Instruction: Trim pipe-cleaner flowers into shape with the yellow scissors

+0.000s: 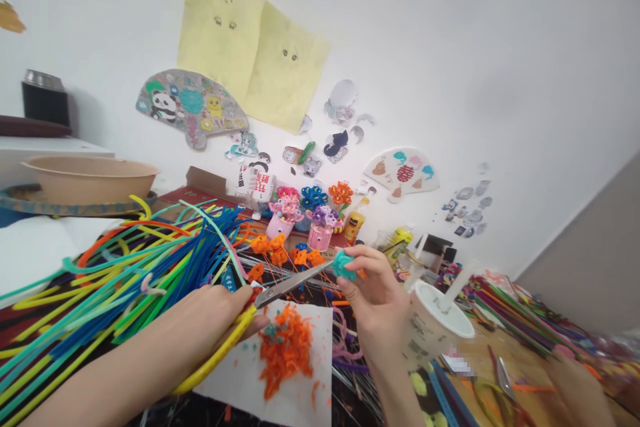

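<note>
My left hand [223, 312] is closed around a pair of scissors [293, 285] with yellow handles. Their blades point up and right, the tips at a small teal fuzzy pipe-cleaner piece [343, 265]. That piece is pinched between the fingertips of my right hand [377, 283]. Below the blades, orange fuzz clippings [287, 353] with a few teal bits lie heaped on a white paper sheet [235, 383]. Just behind the blades are several orange pipe-cleaner flowers [278, 250] on wire stems.
Bundled colourful pipe cleaners [150, 280] spread across the left. Finished flower pots [319, 235] stand at the back beside a yellow-capped bottle [355, 221]. A lidded cup [440, 313] with a straw is near my right wrist. Another person's blurred hand [575, 383] shows at lower right, near other scissors [505, 380].
</note>
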A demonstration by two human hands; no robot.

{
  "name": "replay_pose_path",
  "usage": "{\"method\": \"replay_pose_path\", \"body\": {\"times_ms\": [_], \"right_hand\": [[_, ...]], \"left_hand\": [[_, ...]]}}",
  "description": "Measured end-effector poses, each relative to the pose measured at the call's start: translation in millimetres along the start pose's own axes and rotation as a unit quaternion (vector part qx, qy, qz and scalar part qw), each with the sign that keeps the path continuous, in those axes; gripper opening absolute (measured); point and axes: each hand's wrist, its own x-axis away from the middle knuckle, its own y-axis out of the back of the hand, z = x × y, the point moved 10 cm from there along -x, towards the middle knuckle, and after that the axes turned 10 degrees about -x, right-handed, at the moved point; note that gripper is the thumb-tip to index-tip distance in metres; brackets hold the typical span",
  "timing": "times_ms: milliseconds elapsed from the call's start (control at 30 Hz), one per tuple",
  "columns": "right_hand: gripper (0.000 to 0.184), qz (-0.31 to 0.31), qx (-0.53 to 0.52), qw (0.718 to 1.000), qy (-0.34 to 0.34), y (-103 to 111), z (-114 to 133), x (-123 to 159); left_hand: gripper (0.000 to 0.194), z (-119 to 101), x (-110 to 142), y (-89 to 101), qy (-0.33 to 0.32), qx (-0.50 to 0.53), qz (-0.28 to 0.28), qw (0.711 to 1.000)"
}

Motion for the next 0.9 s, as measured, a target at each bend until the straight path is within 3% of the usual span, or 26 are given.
{"method": "replay_pose_path", "body": {"times_ms": [267,500,900], "right_hand": [[0.013,-0.005,-0.024,1.0,-0.008,2.8,-10.0,0.7],[0.008,-0.039,-0.062,0.996,-0.042,9.3,-19.3,0.3],[0.008,-0.038,-0.091,0.994,-0.036,9.9,-22.0,-1.8]], "left_hand": [[0.027,5.1,4.8,7.0,0.02,0.01,0.006,1.0],[0.034,6.3,2.3,4.3,0.009,0.045,-0.012,0.999],[0.042,-14.1,4.3,6.5,-0.022,0.122,0.01,0.992]]}}
